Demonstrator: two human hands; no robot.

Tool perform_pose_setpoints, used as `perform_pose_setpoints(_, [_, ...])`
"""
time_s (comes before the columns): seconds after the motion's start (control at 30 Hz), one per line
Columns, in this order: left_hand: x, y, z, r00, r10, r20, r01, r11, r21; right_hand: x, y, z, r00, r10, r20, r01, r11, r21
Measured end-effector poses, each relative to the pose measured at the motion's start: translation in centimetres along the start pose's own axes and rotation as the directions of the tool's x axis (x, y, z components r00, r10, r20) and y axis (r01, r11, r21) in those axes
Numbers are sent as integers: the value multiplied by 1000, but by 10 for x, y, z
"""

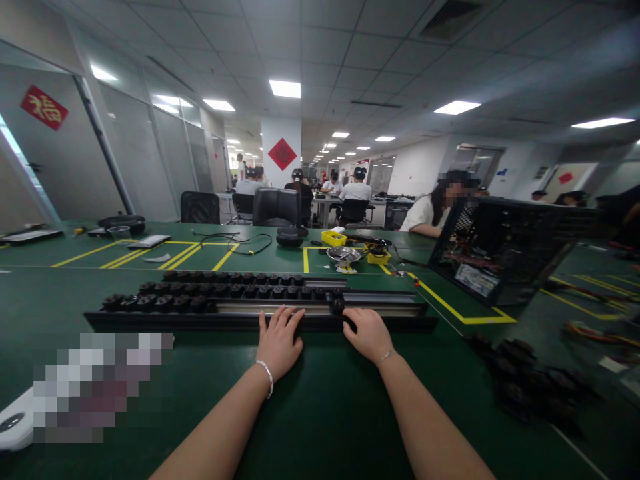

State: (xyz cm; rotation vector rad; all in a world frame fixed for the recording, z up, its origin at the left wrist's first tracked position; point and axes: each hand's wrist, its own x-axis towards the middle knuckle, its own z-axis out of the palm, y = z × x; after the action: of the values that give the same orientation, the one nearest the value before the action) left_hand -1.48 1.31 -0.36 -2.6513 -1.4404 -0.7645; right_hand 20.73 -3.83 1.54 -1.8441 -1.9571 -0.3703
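Green matting covers the tabletop [320,413] of an open-plan workshop, yellow tape marking its bays, where other people sit at benches far behind. A long black rail [260,308] loaded with rows of dark round knobs lies crosswise just ahead of the person, its long axis running left to right. Both hands rest at its near edge around the middle: the left hand [278,341], a bracelet at the wrist, lies flat with fingers spread and tips touching the rail; the right hand [369,335] arches with loosely curled fingers onto the same edge, beside a single knob on the metal track. Neither grips anything. 2 forearms reach straight forward. Loose black knobs [525,380] lie well apart to the right, near an open computer case [500,250].
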Motion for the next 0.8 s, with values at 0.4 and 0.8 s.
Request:
perform_pose_setpoints(0.4, [0, 0, -1, 1000, 0, 10, 0, 1000, -5, -1, 4, -1, 1000, 29, 7, -29, 1000, 11])
perform_pose_setpoints(0.8, [0, 0, 0, 1000, 0, -6, 0, 1000, -4, -1, 5, -4, 999, 54, 3, -54, 999, -9])
